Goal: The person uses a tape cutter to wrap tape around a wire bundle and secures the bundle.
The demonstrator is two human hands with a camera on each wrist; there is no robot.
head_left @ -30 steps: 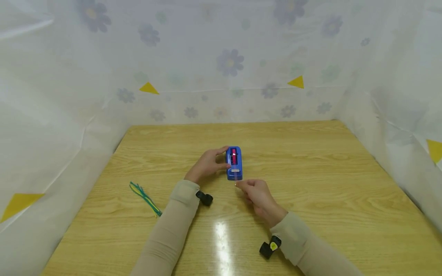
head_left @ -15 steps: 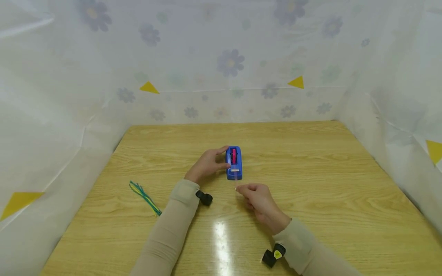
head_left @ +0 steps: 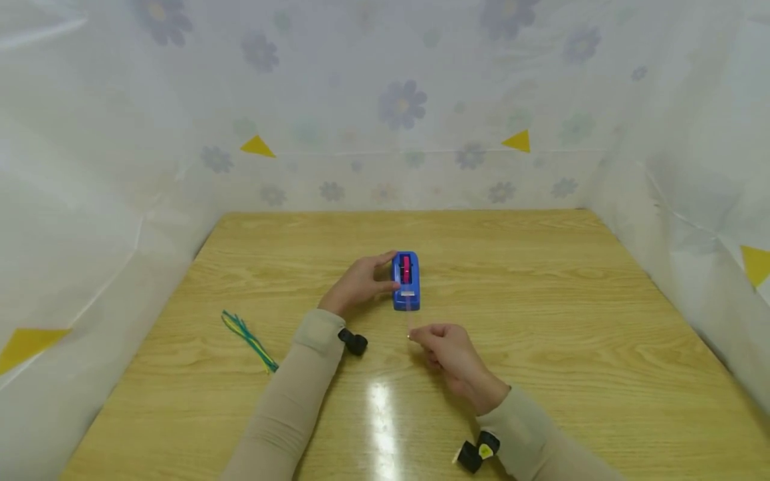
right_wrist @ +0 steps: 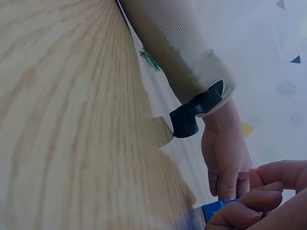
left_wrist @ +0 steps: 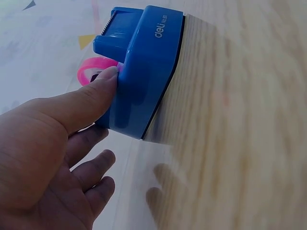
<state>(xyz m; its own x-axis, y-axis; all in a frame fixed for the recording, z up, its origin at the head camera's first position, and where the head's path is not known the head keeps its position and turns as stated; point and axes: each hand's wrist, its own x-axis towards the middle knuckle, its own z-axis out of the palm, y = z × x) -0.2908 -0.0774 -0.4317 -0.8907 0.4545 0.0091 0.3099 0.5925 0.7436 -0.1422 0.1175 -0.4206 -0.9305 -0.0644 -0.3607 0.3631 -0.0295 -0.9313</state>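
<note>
Flower-printed white sheeting [head_left: 343, 67] stands behind a wood-grain table [head_left: 541, 294]. The left hand [head_left: 359, 284] grips the side of a blue tape dispenser [head_left: 414, 286] near the table's middle; only the left wrist view shows its remaining fingers loosely bent, off the dispenser. The right hand [head_left: 451, 354] pinches the end of a tape strip [head_left: 410, 321] drawn from the dispenser's near end. The strip shows in the head view; in the right wrist view I cannot make it out, and the right fingers hide most of the dispenser. A bundle of green and yellow strands [head_left: 251, 342] lies left of the left forearm. The dispenser bears a pink-cored tape roll [head_left: 406, 268]; the left wrist view alone makes out its toothed cutter [left_wrist: 108, 23] and the "deli" lettering [left_wrist: 159, 30].
</note>
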